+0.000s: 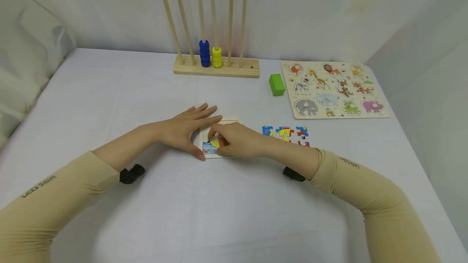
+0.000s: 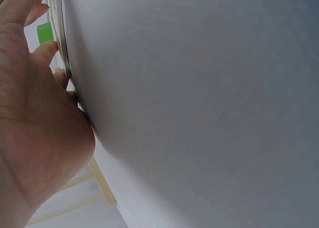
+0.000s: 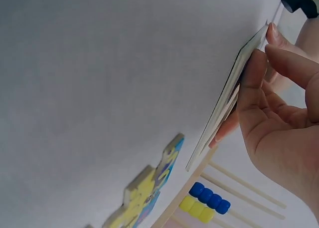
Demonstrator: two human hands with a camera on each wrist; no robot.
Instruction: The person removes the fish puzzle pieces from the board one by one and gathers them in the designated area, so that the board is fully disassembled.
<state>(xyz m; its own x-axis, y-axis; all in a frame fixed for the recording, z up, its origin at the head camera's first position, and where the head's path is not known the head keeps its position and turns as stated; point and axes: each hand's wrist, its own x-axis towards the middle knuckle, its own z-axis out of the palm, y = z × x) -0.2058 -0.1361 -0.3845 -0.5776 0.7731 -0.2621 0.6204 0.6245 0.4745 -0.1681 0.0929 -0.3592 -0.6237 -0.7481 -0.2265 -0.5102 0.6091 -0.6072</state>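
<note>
A small wooden puzzle board (image 1: pixel 221 156) with a pale frame lies flat on the table between both hands. My left hand (image 1: pixel 179 130) is spread along its left side, with the thumb at the lower left corner and fingers at the top edge. Over the board, my right hand (image 1: pixel 239 138) curls its thumb and index finger about a yellow-and-blue puzzle piece (image 1: pixel 213 143) in the lower left part; the fingers partly cover it. Loose jigsaw pieces (image 1: pixel 285 132) lie right of the board, some hidden behind the right forearm. In the right wrist view, yellow-sided pieces (image 3: pixel 142 185) lie nearby.
At the back stands a wooden peg rack (image 1: pixel 215 70) with upright rods, blue rings (image 1: pixel 204 53) and yellow rings (image 1: pixel 217 57). A green block (image 1: pixel 276 85) sits beside an animal peg puzzle (image 1: pixel 338 90) at the back right. Black straps are at both wrists.
</note>
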